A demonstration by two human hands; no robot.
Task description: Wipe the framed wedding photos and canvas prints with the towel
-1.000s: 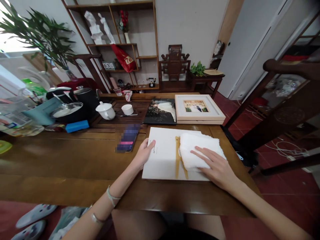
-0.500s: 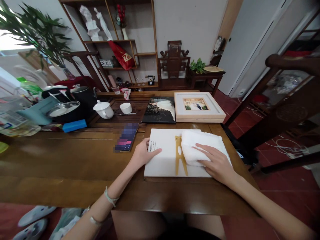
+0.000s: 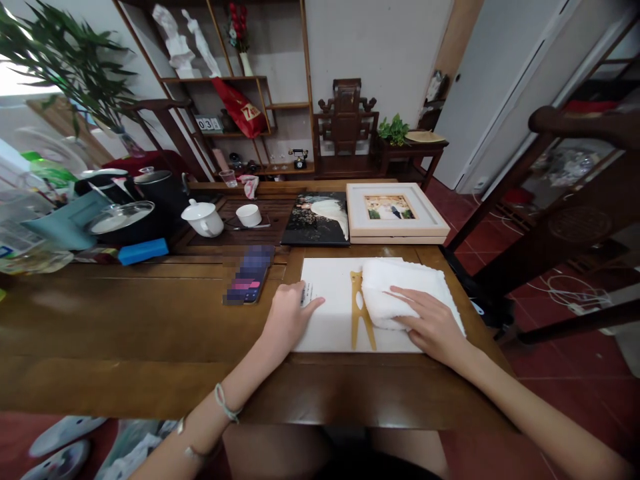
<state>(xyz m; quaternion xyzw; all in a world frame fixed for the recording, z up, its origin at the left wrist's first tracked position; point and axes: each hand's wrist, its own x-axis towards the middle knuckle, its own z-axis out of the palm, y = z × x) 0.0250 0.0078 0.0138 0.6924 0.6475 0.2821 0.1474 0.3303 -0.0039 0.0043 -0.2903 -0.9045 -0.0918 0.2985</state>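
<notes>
A flat white board (image 3: 330, 333) with small printing at its left edge lies on the wooden table. My left hand (image 3: 287, 320) rests over that edge, thumb spread away from the fingers on the board's face; the other fingertips are partly hidden. On the board is a yellow, fork-shaped flat piece (image 3: 357, 310) with an oval hole, its right side partly under a folded white cloth (image 3: 415, 277). My right hand (image 3: 433, 323) lies on this cloth with its fingers stretched out, pressing it against the board's right part.
Behind the board lie a dark picture panel (image 3: 320, 217) and a pale wooden frame (image 3: 400, 232). To the left are a phone (image 3: 249, 273), a blue block (image 3: 143, 251), a white lidded cup (image 3: 203, 219), a small white bowl (image 3: 249, 215) and a black pan (image 3: 123, 223). A dark chair (image 3: 530, 233) stands right.
My left hand has shifted slightly at the board's left edge, its fingers now covering more of the printing. The right hand and cloth look almost unmoved. The view has shifted slightly.
</notes>
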